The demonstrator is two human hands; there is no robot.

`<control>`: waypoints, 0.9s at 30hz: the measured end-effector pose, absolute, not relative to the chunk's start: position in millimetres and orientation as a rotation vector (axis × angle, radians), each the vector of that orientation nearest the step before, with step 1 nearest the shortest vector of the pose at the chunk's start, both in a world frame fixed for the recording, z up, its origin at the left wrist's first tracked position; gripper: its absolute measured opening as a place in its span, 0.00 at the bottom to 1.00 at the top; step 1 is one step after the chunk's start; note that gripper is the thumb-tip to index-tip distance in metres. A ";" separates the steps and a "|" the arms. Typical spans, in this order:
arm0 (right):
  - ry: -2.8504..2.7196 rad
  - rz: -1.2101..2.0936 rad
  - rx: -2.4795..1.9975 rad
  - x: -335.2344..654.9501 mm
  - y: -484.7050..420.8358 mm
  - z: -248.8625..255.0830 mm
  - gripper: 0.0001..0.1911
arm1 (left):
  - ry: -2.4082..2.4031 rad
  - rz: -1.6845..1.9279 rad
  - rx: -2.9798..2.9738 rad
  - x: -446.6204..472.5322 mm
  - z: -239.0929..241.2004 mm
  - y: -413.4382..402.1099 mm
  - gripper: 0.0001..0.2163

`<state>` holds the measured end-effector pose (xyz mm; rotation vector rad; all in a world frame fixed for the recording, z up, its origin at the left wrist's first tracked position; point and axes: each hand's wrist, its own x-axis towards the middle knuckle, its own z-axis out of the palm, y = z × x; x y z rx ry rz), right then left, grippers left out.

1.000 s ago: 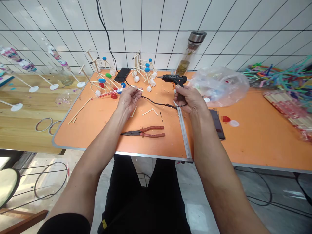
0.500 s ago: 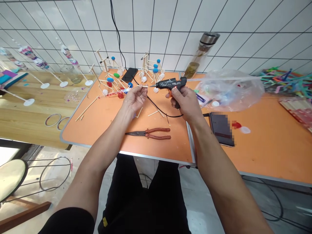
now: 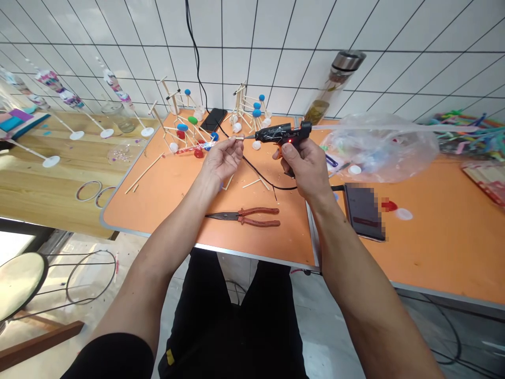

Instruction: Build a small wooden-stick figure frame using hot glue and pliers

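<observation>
My right hand (image 3: 305,163) grips a black hot glue gun (image 3: 278,134), its red light lit and its nozzle pointing left. A short wooden stick (image 3: 239,138) is pinched between the thumb and finger of my left hand (image 3: 224,160), its end at the nozzle tip. Whether the two touch I cannot tell. Behind my left hand stand wooden-stick frames with caps and balls, one at the left (image 3: 173,113) and one farther back (image 3: 240,102). Pliers with red-brown handles (image 3: 252,216) lie in front of my hands. Loose sticks (image 3: 144,172) lie on the orange table (image 3: 165,205).
A phone (image 3: 213,120) lies by the wall, near a tall bottle (image 3: 335,84). At the right are a plastic bag (image 3: 382,152), a dark tablet-like device (image 3: 363,210) and colourful pipe cleaners (image 3: 465,131). The gun's black cord (image 3: 276,186) crosses the table. Decorated sticks (image 3: 89,113) stand left.
The glue gun's nozzle has come closer to the stick's end, closing the small gap between them. The whole view has shifted slightly. Both hands keep their hold.
</observation>
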<state>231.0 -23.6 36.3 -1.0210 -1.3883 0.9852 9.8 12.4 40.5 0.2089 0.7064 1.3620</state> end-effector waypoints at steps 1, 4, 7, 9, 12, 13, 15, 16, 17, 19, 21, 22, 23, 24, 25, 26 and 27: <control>-1.390 0.984 -1.019 230.9 -23.6 36.3 0.29 | 0.711 1.362 0.212 10.1 40.7 12.3 0.09; -1.398 0.979 -0.997 230.7 -23.6 36.1 0.29 | 0.711 1.364 0.220 10.7 40.7 11.9 0.08; -1.423 0.970 -0.944 230.4 -24.2 36.4 0.29 | 0.708 1.372 0.227 11.1 40.2 11.9 0.09; -1.430 0.976 -0.920 230.2 -24.4 36.6 0.29 | 0.710 1.374 0.231 11.1 39.9 11.9 0.08; -1.399 0.999 -0.932 230.0 -24.1 36.3 0.29 | 0.695 1.365 0.237 10.7 39.5 11.9 0.08; -1.383 1.008 -0.948 230.0 -23.9 36.1 0.29 | 0.687 1.362 0.237 10.5 39.4 11.9 0.09; -1.356 1.019 -0.986 230.1 -23.6 35.8 0.28 | 0.682 1.359 0.239 10.1 38.9 12.2 0.09; -1.350 1.019 -1.001 230.1 -23.5 35.8 0.27 | 0.684 1.361 0.241 10.0 38.5 12.5 0.09; -1.355 1.015 -1.007 230.2 -23.4 35.7 0.27 | 0.688 1.363 0.244 9.9 38.1 12.8 0.08; -1.382 0.996 -0.994 230.3 -23.4 35.6 0.27 | 0.687 1.364 0.247 9.9 37.3 13.3 0.08; -1.407 0.979 -0.978 230.5 -23.4 35.6 0.28 | 0.680 1.362 0.243 10.1 36.8 13.7 0.08; -1.410 0.975 -0.979 230.6 -23.4 35.6 0.28 | 0.681 1.362 0.240 10.2 36.8 13.8 0.08; -1.405 0.974 -0.987 230.8 -23.5 35.7 0.27 | 0.687 1.363 0.239 10.4 37.0 13.7 0.08; -1.398 0.974 -0.999 230.9 -23.5 35.7 0.27 | 0.697 1.366 0.239 10.5 37.2 13.6 0.08; -1.391 0.974 -1.010 231.0 -23.6 35.8 0.27 | 0.708 1.368 0.241 10.5 37.5 13.5 0.08; -1.387 0.972 -1.020 231.2 -23.7 35.9 0.27 | 0.718 1.369 0.243 10.6 37.7 13.4 0.08; -1.389 0.969 -1.024 231.3 -23.8 36.2 0.27 | 0.724 1.370 0.244 10.6 37.9 13.3 0.08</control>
